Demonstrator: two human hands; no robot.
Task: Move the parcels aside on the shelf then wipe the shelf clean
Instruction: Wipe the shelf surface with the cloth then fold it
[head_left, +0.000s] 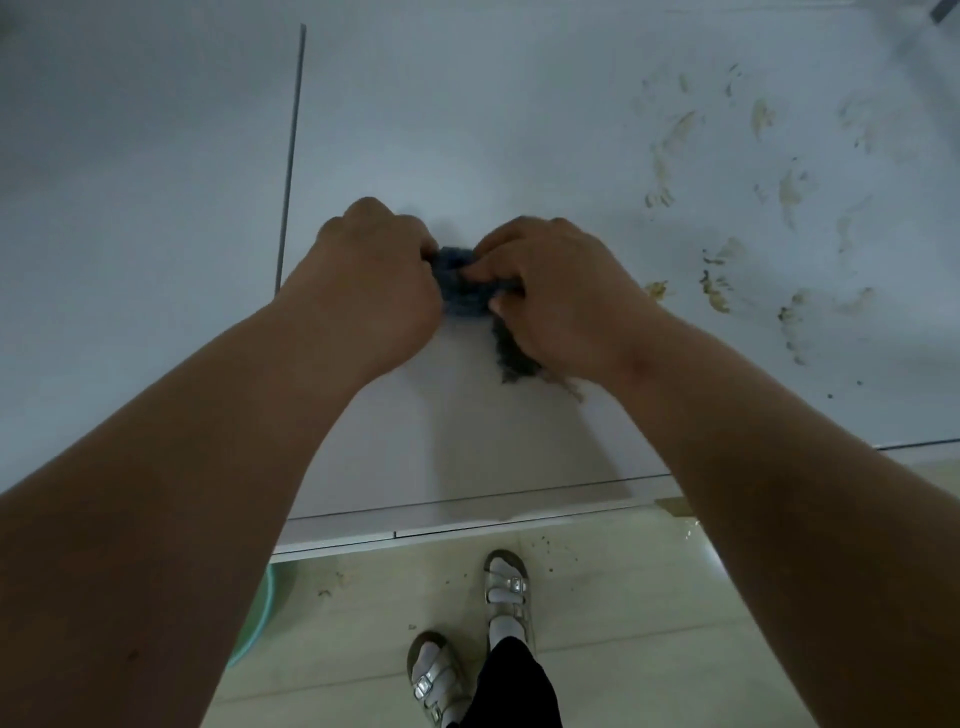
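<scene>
A person's left hand (371, 280) and right hand (558, 296), fingers curled, grip a bunched dark blue cloth (465, 283) between them on the white shelf (467, 130). Yellowish smears (727, 249), possibly dried food, lie at three o'clock. Sandalled feet (506, 592) stand at six o'clock.

Floor (597, 649): pale glossy tiles, faint grout lines, dark crumbs scattered near the white ledge. Green basin (260, 613) partly visible at left, on the floor. Lighting dim, even, bluish; soft shadows.
</scene>
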